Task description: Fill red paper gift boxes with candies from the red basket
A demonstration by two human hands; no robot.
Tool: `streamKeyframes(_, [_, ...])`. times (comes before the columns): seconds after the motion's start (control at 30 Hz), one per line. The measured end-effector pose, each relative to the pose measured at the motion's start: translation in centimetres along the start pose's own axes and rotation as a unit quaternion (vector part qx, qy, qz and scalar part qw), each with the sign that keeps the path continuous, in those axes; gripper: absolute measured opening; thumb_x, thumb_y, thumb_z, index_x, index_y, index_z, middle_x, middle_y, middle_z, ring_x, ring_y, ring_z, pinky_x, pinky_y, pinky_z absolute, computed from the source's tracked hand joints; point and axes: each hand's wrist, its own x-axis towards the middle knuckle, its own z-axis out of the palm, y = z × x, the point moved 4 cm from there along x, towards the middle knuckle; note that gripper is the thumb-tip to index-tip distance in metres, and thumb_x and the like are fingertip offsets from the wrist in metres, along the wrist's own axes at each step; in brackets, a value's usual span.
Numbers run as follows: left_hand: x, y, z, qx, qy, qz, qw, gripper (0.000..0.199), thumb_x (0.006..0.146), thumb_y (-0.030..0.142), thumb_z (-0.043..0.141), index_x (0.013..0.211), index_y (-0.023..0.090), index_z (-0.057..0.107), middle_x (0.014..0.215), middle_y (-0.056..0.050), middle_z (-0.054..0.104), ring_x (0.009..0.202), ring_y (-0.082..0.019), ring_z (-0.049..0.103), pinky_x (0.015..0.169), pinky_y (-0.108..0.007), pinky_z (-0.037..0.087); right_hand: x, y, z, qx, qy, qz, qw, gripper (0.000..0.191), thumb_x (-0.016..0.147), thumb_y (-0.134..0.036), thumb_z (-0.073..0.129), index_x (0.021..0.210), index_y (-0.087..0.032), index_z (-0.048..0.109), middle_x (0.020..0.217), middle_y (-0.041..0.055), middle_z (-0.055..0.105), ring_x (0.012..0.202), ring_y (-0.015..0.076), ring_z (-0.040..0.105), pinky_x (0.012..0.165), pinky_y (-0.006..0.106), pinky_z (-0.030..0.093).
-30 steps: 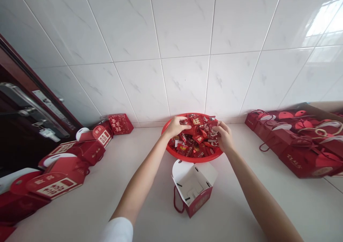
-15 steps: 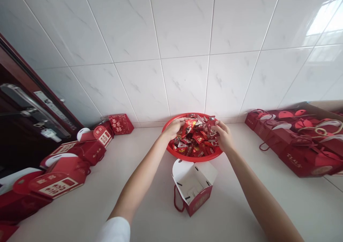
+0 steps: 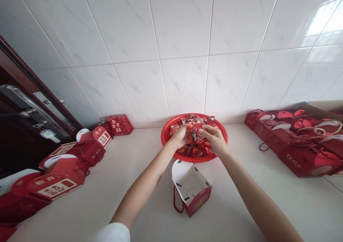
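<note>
we hold red packets point(image 3: 195, 132) over the basket point(image 3: 197, 160), our left hand point(image 3: 180, 137) and right hand point(image 3: 216, 139) close together, each with its fingers bent and nearly closed on them. more sweets point(image 3: 197, 152) lie below, in the basket. the box point(image 3: 199, 201) stands open on the counter point(image 3: 227, 213), just on our side of the basket, its inside bare and white

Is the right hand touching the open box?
Apart: the head view shows the near rim of the red basket between the right hand and open box.
</note>
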Motion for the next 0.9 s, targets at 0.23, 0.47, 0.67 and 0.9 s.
streamKeyframes(0.23, [-2.5, 0.6, 0.3, 0.049, -0.036, 0.054, 0.997, 0.023, 0.070, 0.032, 0.085, 0.084, 0.019, 0.073, 0.081, -0.002, 0.074, 0.073, -0.016, 0.067, 0.069, -0.027, 0.051, -0.3, -0.6, -0.1, 0.005, 0.030, -0.003, 1.000, 0.032, 0.069, -0.052, 0.084, 0.081, -0.025, 0.073, 0.083, 0.0015, 0.072, 0.077, 0.0202, 0.064, 0.074, 0.034, 0.051])
streamKeyframes(0.47, [-2.2, 0.3, -0.6, 0.040, 0.077, 0.153, 0.984, 0.021, 0.071, 0.039, 0.085, 0.080, 0.022, 0.076, 0.092, -0.002, 0.077, 0.098, -0.022, 0.067, 0.087, -0.030, 0.049, -0.8, -1.0, 0.3, -0.043, -0.030, 0.052, 0.997, 0.035, 0.063, -0.051, 0.087, 0.076, -0.023, 0.069, 0.081, 0.0024, 0.071, 0.080, 0.0214, 0.065, 0.075, 0.034, 0.052])
streamKeyframes(0.67, [-2.4, 0.1, -0.6, -0.024, 0.084, 0.172, 0.981, 0.033, 0.061, 0.044, 0.090, 0.075, 0.020, 0.074, 0.082, -0.001, 0.076, 0.079, -0.019, 0.068, 0.074, -0.028, 0.052, -0.7, -1.2, 0.3, -0.149, -0.009, -0.010, 0.989, 0.033, 0.069, -0.051, 0.081, 0.078, -0.021, 0.071, 0.084, 0.0051, 0.073, 0.081, 0.0246, 0.067, 0.075, 0.037, 0.052])
streamKeyframes(0.9, [-2.1, -0.1, -1.8, -0.089, 0.129, 0.168, 0.973, 0.022, 0.070, 0.035, 0.085, 0.078, 0.019, 0.072, 0.083, -0.001, 0.076, 0.083, -0.019, 0.071, 0.077, -0.029, 0.054, -0.3, -0.3, -0.4, -0.155, 0.020, -0.009, 0.988, 0.032, 0.065, -0.049, 0.083, 0.074, -0.021, 0.073, 0.068, 0.0032, 0.068, 0.067, 0.0218, 0.061, 0.065, 0.036, 0.047])
